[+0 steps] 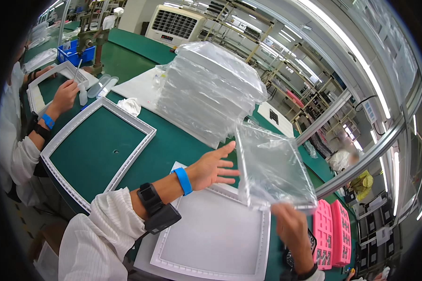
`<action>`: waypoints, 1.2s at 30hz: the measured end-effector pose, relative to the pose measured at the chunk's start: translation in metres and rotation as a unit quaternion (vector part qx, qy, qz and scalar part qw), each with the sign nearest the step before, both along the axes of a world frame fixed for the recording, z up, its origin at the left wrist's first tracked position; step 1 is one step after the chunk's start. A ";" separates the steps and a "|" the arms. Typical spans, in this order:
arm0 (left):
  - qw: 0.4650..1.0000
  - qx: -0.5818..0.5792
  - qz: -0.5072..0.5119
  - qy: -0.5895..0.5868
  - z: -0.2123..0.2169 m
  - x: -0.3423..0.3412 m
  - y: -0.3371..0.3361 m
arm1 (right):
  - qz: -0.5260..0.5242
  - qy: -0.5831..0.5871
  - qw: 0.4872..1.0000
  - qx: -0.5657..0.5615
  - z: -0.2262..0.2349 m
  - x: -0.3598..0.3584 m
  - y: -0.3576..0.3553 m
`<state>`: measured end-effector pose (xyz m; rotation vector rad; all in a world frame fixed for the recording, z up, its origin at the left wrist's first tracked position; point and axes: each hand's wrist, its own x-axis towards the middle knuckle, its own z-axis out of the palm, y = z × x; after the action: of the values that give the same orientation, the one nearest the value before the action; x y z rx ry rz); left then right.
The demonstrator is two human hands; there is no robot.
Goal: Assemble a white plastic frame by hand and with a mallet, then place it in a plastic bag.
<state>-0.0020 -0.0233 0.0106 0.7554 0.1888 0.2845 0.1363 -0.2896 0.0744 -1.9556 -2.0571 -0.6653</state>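
Our left hand (212, 167) spreads its fingers beside a clear, rectangular plastic bag (274, 164) near 4 o'clock; we cannot tell whether they touch. Our right hand (290, 227) pinches the bag's lower edge. A white, rectangular plastic frame (265, 239) lies at 6 o'clock, a tall, clear-wrapped stack (206, 89) at 12.

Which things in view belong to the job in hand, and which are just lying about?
Likely in the job:
clear-wrapped flat piece, held by the right hand, the open left hand beside it
white framed panel below
plastic-wrapped stack, judging by its similar wrap

Apparently just lying about:
pink trays
white crumpled bundle
blue bin
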 end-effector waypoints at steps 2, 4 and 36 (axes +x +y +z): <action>0.999 0.015 0.024 -0.031 -0.001 -0.003 0.002 | 0.020 -0.048 0.998 -0.042 -0.007 -0.021 -0.032; 0.996 0.033 0.065 -0.056 -0.007 -0.007 0.007 | 0.041 -0.077 0.992 -0.086 -0.016 -0.036 -0.054; 0.788 0.398 0.458 0.103 0.040 -0.090 0.103 | 0.115 -0.123 0.983 -0.069 -0.008 -0.038 -0.050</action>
<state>-0.0924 0.0794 0.0502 1.5117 0.6755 1.2728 0.0980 -0.3401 0.0667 -1.7387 -2.4921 -0.7630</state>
